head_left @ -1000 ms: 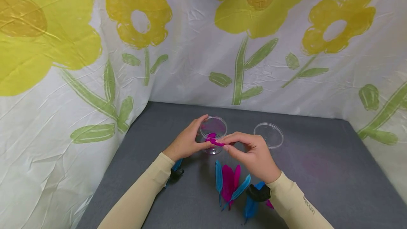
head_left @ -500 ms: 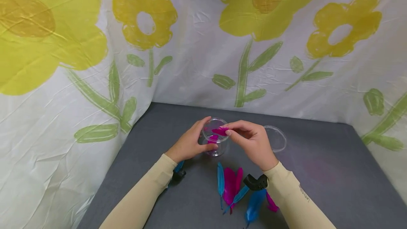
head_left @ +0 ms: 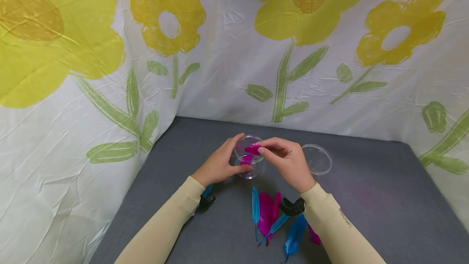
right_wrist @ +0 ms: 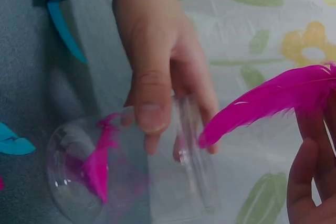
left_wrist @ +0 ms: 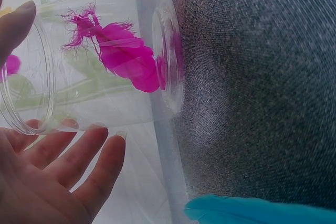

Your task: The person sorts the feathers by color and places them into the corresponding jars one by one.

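Note:
My left hand [head_left: 221,162] grips a clear round jar [head_left: 257,171] that stands on the table, thumb on the near side and fingers on the far side. Inside it a magenta feather [left_wrist: 126,56] with a frayed end leans against the wall. Between thumb and fingertips, my right hand [head_left: 287,160] pinches another magenta feather [right_wrist: 268,100]. Its tip points left over the jar's mouth. In the left wrist view only a bit of this held feather [left_wrist: 11,65] shows, at the left edge by the rim.
A clear round lid [head_left: 318,159] lies right of the jar, partly behind my right hand. Near me are blue feathers [head_left: 255,207] and magenta feathers [head_left: 265,211]; some lie partly under my wrists. A flowered cloth [head_left: 220,72] hangs behind the grey table [head_left: 366,215].
My right hand has lifted the magenta feather from the jar's near side up to its mouth. Over the last half second both hands have hardly moved. My left hand keeps holding the jar.

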`<state>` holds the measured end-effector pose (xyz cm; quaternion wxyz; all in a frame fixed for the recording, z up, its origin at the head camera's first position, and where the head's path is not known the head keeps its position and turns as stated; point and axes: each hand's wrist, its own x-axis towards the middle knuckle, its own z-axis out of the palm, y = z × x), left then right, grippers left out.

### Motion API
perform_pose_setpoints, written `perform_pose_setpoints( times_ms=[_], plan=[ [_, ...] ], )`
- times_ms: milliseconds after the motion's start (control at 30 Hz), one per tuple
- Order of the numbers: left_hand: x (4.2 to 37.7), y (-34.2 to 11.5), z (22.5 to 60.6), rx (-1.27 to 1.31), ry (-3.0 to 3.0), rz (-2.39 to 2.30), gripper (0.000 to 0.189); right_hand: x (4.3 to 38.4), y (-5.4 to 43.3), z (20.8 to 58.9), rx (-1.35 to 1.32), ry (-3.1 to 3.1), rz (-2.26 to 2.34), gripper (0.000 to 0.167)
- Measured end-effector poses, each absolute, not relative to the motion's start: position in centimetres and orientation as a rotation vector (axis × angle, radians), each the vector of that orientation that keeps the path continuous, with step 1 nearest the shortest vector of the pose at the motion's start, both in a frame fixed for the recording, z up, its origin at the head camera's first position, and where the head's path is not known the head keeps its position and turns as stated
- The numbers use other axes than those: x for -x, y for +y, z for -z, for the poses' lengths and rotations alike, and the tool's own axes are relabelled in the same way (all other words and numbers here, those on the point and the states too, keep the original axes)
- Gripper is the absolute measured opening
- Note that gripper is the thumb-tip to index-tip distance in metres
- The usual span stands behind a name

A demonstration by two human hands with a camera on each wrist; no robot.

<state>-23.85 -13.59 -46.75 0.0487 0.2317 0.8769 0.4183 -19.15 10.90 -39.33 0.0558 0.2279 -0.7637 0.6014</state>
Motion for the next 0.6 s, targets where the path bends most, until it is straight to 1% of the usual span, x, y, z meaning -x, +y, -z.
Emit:
perform_pose_setpoints(
  times_ms=[467, 600],
  plan=[
    [23.9, -13.7, 46.9, -0.720, 2.686, -1.245, 0.106, 20.7, 10.4, 41.8, -0.630, -2.436, -1.650, 0.014],
    [23.9, -13.7, 47.0, -0.725, 2.694, -1.245, 0.107, 21.1, 10.4, 42.5, -0.604, -2.477, -1.550, 0.018]
  ],
)
